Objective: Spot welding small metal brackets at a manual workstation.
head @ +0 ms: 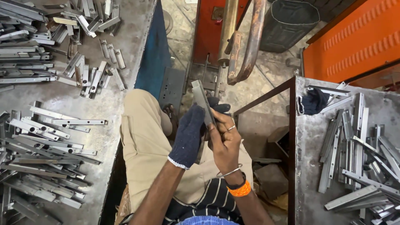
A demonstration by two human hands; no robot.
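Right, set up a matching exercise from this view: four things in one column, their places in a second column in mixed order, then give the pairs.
Things:
1. Long flat grey metal strip
2. Dark blue knitted glove
3. Orange wristband
4. Dark crumpled cloth

Places:
A. On the right wrist, below a thin metal bangle
B. At the near corner of the right-hand table
C. Worn on the left hand
D. Held between both hands, the right hand bare

Pairs: 1-D, 2-C, 3-A, 4-B
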